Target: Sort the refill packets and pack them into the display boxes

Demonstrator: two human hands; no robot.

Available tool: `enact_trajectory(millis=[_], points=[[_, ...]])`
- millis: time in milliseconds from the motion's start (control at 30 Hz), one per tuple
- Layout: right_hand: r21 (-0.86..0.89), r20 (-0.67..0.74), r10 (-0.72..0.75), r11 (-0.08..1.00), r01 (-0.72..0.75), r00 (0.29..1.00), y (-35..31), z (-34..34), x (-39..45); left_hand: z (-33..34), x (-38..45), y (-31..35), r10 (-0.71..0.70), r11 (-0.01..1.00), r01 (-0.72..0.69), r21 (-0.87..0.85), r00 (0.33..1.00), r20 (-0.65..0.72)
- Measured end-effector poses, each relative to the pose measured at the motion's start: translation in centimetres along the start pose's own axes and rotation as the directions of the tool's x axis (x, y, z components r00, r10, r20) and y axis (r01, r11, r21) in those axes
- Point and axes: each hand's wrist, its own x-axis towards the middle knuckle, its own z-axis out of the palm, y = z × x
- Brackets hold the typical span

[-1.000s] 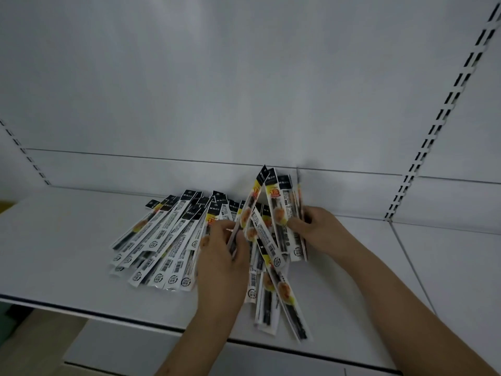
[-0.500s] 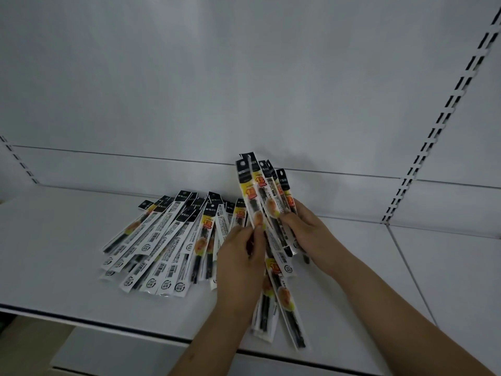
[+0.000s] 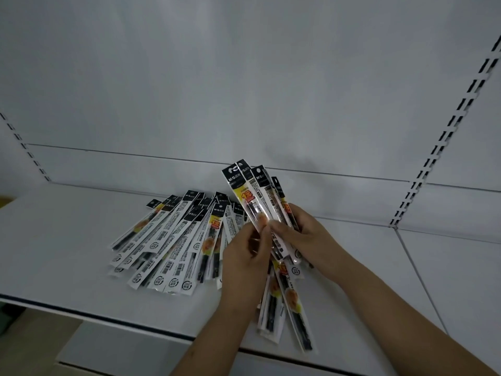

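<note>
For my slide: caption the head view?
Both hands hold a fan of refill packets above the shelf's pile.

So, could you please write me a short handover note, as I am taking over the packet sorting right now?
Right hand: grips a fanned bunch of refill packets, raised above the shelf.
Left hand: pinches the front packet of that bunch at its lower part.
Loose packets: spread in a fan on the shelf to the left of the hands; a few more packets lie under the hands near the front edge.
Done: one bunch gathered in hand.
Left: sort the remainder; pack everything. No display boxes are in view, so nothing looks packed yet.
</note>
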Motion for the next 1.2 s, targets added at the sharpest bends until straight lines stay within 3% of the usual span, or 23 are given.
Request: enact_trajectory(millis=[367, 533, 800, 967, 1200], points=[[-0.040, -0.123, -0.016, 0.999, 0.011, 0.992, 0.2, -0.6, 0.3, 0.1, 0.3, -0.4, -0.021, 0.999, 0.026, 0.045, 0.994, -0.105], [-0.099, -0.106, -0.003, 0.995, -0.008, 0.994, 0.4, -0.5, 0.4, 0.1, 0.1, -0.5, -0.048, 0.999, 0.049, 0.020, 0.998, -0.048], [-0.030, -0.108, 0.016, 0.999, -0.020, 0.994, 0.5, -0.4, 0.5, 0.2, 0.0, -0.5, -0.070, 0.997, 0.069, 0.025, 0.997, 0.030], [-0.049, -0.071, -0.001, 0.999, -0.002, 0.997, 0.7, -0.7, 0.7, 0.3, 0.3, -1.2, -0.010, 0.999, 0.005, 0.054, 0.996, 0.089], [0.166, -0.117, 0.048, 0.986, -0.028, 0.992, -0.1, -0.7, 0.3, 0.3, 0.2, -1.4, -0.039, 0.994, 0.030, 0.103, 0.996, 0.083]])
